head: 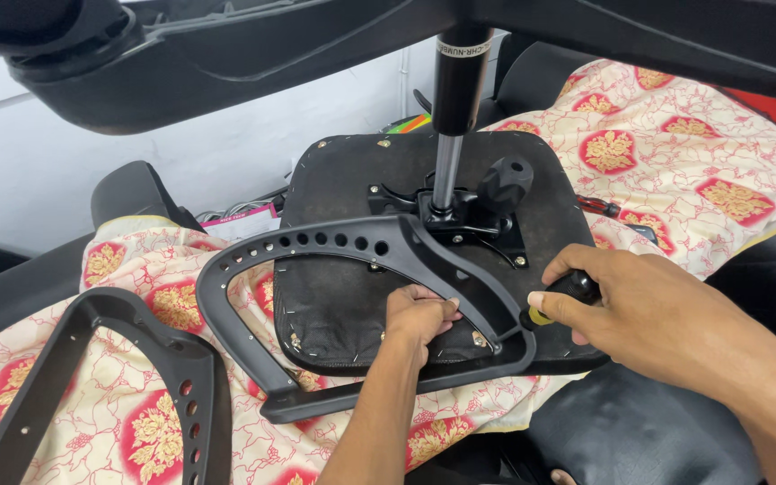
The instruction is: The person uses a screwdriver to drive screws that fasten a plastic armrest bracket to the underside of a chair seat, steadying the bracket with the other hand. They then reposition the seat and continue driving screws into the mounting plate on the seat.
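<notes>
Item: my left hand (419, 316) gripped the black armrest frame (343, 260); my right hand (639, 310) closed around a screwdriver (560, 296).

Chair repair workshop, upturned office chair (424, 233)

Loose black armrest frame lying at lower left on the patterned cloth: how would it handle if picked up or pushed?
The loose armrest frame looks like moulded plastic with thick ribbed edges, so probably stiff, not floppy. Its open loop and row of holes suggest it is light for its size. Lying flat on the patterned cloth, it seems unlikely to roll or tip; a push may drag and bunch the fabric rather than slide cleanly.
</notes>
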